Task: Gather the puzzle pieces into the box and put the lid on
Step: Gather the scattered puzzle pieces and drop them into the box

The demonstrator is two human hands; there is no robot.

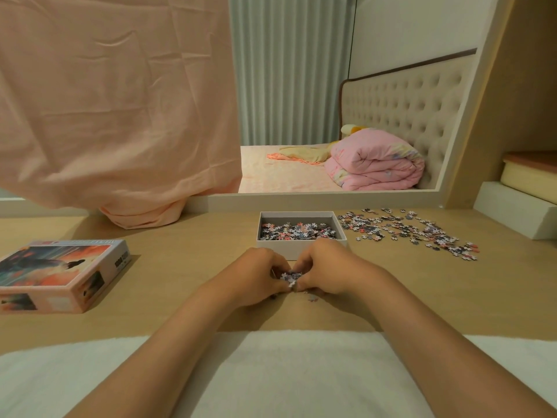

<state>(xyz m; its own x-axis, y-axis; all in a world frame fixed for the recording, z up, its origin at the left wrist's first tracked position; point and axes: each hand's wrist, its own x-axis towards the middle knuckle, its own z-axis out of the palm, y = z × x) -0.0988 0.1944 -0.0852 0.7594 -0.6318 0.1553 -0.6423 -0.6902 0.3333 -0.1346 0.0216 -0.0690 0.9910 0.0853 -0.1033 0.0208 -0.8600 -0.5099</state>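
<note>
Nearest the camera there's a white cloth (pixel 280 372) draped over the front edge of the wooden table (pixel 180 267), with both forearms reaching out over it. The left hand (pixel 256 276) and right hand (pixel 328 273) are pushed up against each other, fingers curled inward, squeezing a small clump of pieces (pixel 290 276) between them. The clump sits right in the gap where the fingertips meet, low to the tabletop. A couple of stray pieces (pixel 313 299) lie just under the right hand.

Directly behind the hands is the open white box (pixel 301 247), already holding a layer of pieces. Off to the left the printed lid (pixel 60 273) sits flat, well apart from the box. Right of the box there's a loose scatter of pieces (pixel 407 230) spread across the table. Further back, a hanging pink sheet (pixel 114 101) on the left and a rolled pink quilt (pixel 376 164) on a bed.
</note>
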